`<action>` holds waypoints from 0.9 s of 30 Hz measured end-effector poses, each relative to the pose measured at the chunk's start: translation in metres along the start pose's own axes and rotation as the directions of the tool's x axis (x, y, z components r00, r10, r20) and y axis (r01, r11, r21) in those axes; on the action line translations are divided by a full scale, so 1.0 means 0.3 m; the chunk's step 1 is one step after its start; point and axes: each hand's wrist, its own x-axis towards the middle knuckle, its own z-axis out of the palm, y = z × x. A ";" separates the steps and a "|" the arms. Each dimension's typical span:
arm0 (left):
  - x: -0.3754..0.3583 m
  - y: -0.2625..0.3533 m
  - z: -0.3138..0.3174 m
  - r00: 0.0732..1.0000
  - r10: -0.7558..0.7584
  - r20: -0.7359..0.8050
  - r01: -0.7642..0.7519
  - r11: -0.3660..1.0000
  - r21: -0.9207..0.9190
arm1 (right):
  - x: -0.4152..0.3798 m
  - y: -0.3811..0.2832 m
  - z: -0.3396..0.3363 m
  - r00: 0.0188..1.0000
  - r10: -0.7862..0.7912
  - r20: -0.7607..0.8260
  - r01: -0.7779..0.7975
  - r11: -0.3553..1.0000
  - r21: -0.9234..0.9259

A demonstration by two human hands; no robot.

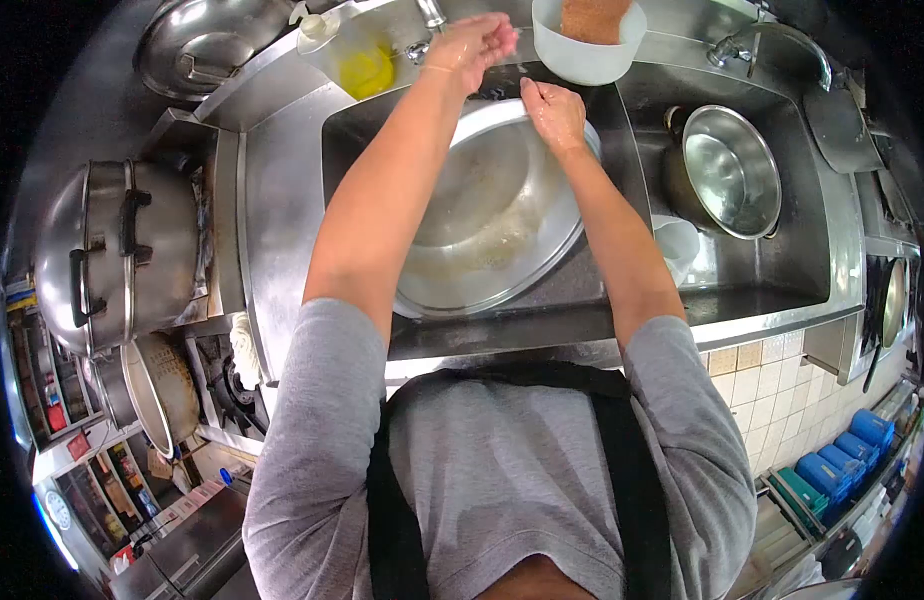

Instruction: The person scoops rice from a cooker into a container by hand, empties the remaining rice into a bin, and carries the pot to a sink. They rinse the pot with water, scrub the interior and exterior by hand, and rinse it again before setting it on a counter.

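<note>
A large, wide metal basin point(487, 205) leans tilted in the left sink point(357, 140), its inside wet with brownish patches near the lower side. My right hand point(554, 112) is closed over the basin's far rim, with the fingertips partly hidden. Above the far side of the sink, close to the tap point(431, 14), my left hand point(472, 50) is raised with its fingers stretched out and slightly blurred. It appears wet and holds nothing. Beyond my right hand stands a white plastic tub point(587, 62) with a brown sponge-like block point(594, 18) in it.
Yellow liquid fills part of a clear container point(365, 72) at the back left. In the right sink point(707, 290) sit a metal pot point(732, 170) and a white cup-like vessel point(677, 243). A second tap point(782, 40) curves above. Far left stands a big lidded pot point(112, 250).
</note>
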 end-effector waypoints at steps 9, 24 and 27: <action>-0.199 0.079 -0.082 0.932 0.264 -0.250 -0.236 0.962 0.136 | 0.024 -0.003 0.025 1.000 -0.013 0.011 0.013 0.997 -0.076; -0.156 0.076 0.020 0.994 0.107 -0.033 -0.102 0.987 0.127 | 0.056 -0.329 0.282 0.874 -0.273 -0.402 0.364 0.916 0.168; -0.137 0.067 0.014 0.990 0.087 -0.111 -0.077 0.993 0.095 | 0.071 -0.217 0.309 0.725 -0.347 -0.595 0.542 0.820 0.182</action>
